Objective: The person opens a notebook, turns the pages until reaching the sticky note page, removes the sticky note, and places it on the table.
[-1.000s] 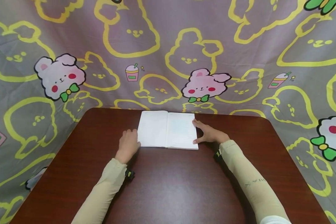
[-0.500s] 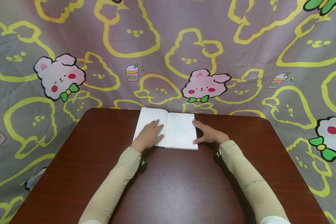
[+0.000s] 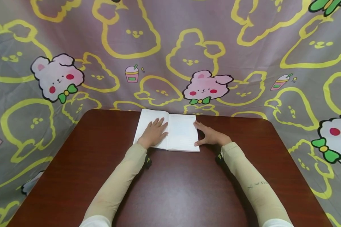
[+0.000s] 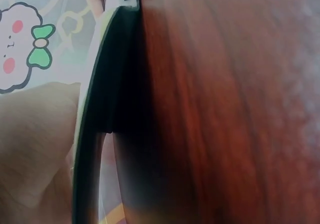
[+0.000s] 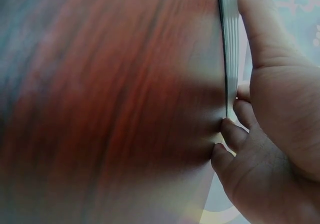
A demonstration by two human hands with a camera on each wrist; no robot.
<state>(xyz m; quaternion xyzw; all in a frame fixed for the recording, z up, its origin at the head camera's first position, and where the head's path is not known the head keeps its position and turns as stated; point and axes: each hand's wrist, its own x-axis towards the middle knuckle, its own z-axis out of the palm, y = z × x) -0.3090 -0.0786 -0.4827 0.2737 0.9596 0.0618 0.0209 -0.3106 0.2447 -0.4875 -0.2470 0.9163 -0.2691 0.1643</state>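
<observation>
Open book (image 3: 176,132) lies at table's (image 3: 173,189) far edge, cloth (image 3: 170,47) behind it

Left hand (image 3: 154,134) — now atop book (image 3: 182,134)

The right sleeve (image 3: 253,186) bears small dark letters, seen upside down and too small to read surely. The open book's (image 3: 182,134) pages show no legible print.

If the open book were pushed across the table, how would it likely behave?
The open book lies flat on the smooth wooden table, so it would probably slide, not tip or roll. Its page block looks thin in the right wrist view, suggesting it is fairly light. Lifted by one edge, the pages may flop unless pinned, as the left hand does now.
</observation>
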